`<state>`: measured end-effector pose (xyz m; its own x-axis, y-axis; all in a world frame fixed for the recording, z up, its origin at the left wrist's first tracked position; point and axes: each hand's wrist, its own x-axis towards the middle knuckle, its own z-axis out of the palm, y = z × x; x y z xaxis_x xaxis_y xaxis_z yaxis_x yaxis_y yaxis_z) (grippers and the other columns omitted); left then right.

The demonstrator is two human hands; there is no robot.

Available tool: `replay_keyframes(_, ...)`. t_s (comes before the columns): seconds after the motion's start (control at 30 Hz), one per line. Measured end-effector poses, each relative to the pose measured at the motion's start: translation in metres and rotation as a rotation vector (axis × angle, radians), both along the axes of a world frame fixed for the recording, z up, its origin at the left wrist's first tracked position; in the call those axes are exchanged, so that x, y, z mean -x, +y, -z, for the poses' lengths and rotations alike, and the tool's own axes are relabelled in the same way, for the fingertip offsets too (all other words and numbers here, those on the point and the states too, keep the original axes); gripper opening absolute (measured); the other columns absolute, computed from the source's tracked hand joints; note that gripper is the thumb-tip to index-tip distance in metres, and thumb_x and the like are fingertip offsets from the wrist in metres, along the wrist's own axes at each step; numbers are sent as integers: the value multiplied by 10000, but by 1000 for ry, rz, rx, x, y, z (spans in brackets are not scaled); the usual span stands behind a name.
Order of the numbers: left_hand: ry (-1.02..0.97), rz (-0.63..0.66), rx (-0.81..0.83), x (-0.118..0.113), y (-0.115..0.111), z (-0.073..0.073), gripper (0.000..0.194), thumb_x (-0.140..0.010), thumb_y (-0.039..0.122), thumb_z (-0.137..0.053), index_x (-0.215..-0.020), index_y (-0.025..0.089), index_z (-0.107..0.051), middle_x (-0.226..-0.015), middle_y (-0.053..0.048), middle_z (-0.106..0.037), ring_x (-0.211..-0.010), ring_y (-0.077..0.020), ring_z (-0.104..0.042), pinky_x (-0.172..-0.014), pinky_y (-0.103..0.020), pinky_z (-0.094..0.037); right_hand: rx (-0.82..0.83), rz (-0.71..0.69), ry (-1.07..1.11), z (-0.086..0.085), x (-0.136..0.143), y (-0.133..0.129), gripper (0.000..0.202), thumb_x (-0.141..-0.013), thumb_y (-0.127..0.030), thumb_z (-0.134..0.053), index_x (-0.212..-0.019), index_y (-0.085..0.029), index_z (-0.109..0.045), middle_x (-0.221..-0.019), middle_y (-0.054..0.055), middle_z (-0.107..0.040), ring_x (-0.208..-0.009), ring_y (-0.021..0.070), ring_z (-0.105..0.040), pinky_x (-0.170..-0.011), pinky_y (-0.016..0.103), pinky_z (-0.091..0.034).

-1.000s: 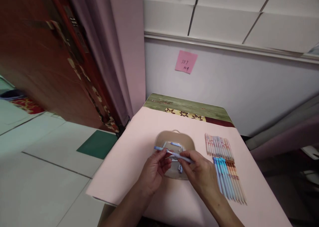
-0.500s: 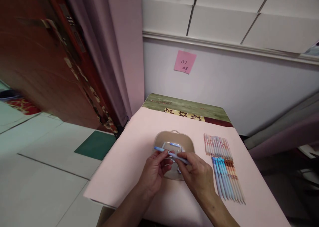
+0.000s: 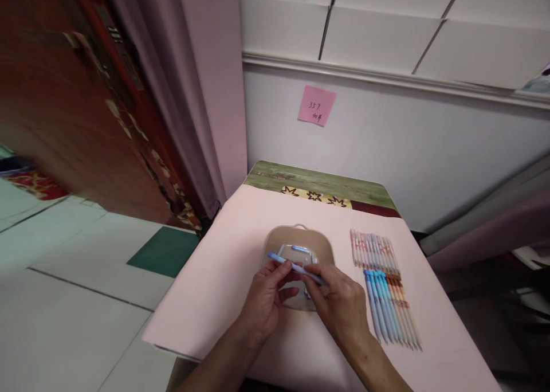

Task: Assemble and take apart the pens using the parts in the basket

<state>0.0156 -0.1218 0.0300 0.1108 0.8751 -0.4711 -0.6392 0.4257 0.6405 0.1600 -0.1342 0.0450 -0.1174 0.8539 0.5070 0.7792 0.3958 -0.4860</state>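
Over the beige basin (image 3: 315,240), I hold a blue pen (image 3: 277,258) level between both hands. My left hand (image 3: 263,300) pinches it near its brighter blue end, with the lower fingers loosely curled. My right hand (image 3: 341,294) grips the paler barrel between thumb and fingers. Part of the barrel is hidden behind the fingers. Inside the basin lie several loose pen parts, among them a blue piece (image 3: 301,249) near the back; my hands cover some of the others.
To the right on the pink-covered table (image 3: 206,289) lie a row of pale, reddish-patterned pens (image 3: 374,251), a row of blue pens (image 3: 380,306) and several brown-topped pens (image 3: 401,306). A wall with a pink note (image 3: 317,105) rises behind. A door (image 3: 77,111) is at left.
The pen's two sections have come together: a joint showed between my hands before, and now the pen looks continuous. Both hands stay over the basin. The view has shifted slightly.
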Motion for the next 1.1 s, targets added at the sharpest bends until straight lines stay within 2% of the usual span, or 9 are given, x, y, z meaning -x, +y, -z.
replay_keyframes(0.23, 56, 40, -55, -1, 0, -3, 224, -725, 294, -745, -880, 145, -683, -943, -74, -695, -805, -148, -636, -543, -189, -512, 0, 29, -4, 1, 0, 0, 182, -902, -348, -549, -952, -253, -695, -823, -7, -737, -672, 139, -677, -594, 214, -411)
replay_keyframes(0.4, 72, 39, -108, -5, 0, -4, 229, -723, 294, -746, -895, 153, -688, -1000, -85, -706, -827, -149, -636, -639, -218, -527, 105, 64, -59, 2, -3, 1, 295, -940, -367, -462, -837, -237, -706, -679, 1, -714, -559, 139, -647, -519, 223, -358)
replay_keyframes(0.53, 67, 0, -155, -11, -2, -2, 215, -721, 280, -744, -890, 157, -694, -909, -57, -716, -765, -122, -632, -637, -192, -494, 142, 91, -124, 4, -2, 1, 384, -966, -360, -395, -760, -216, -685, -615, 18, -681, -524, 145, -626, -494, 236, -319)
replay_keyframes(0.63, 101, -92, -182, -15, -1, -1, 205, -679, 278, -771, -818, 146, -698, -789, -33, -707, -711, -122, -631, -654, -203, -493, 196, 84, -128, 3, 2, 1, 437, -978, -374, -346, -736, -210, -671, -602, 27, -675, -512, 147, -624, -483, 235, -316)
replay_keyframes(0.7, 125, -158, -183, -15, 0, 0, 212, -654, 277, -784, -784, 137, -693, -751, -30, -704, -694, -130, -635, -682, -225, -501, 251, 52, -78, 2, 5, 0, 365, -964, -384, -384, -818, -221, -675, -662, 20, -697, -545, 149, -640, -491, 227, -343)
replay_keyframes(0.77, 133, -196, -172, -13, 2, 0, 221, -647, 272, -786, -791, 136, -687, -745, -27, -703, -683, -135, -636, -666, -229, -501, 296, 21, 19, 2, 6, -1, 230, -907, -375, -503, -1027, -231, -635, -754, 5, -713, -595, 152, -657, -515, 219, -385)
replay_keyframes(0.83, 130, -216, -165, -10, 5, 1, 222, -645, 265, -787, -795, 137, -684, -738, -18, -698, -668, -130, -633, -642, -222, -497, 307, 7, 117, 4, 6, -1, 309, -847, -330, -585, -1135, -220, -563, -806, -2, -709, -643, 154, -664, -553, 218, -422)
replay_keyframes(0.97, 117, -218, -181, -6, 8, 2, 214, -634, 254, -796, -775, 131, -692, -736, -16, -694, -669, -121, -629, -681, -224, -500, 302, 1, 171, 10, 3, -1, 124, -868, -318, -543, -895, -216, -609, -774, 6, -689, -667, 157, -647, -593, 223, -430)
replay_keyframes(1.1, 102, -95, -179, -3, 7, 1, 224, -664, 275, -782, -811, 124, -706, -801, -55, -717, -734, -146, -648, -751, -254, -504, 426, -33, 242, 11, 0, -1, 332, -943, -404, -415, -799, -210, -643, -637, 5, -662, -554, 140, -609, -509, 207, -390)
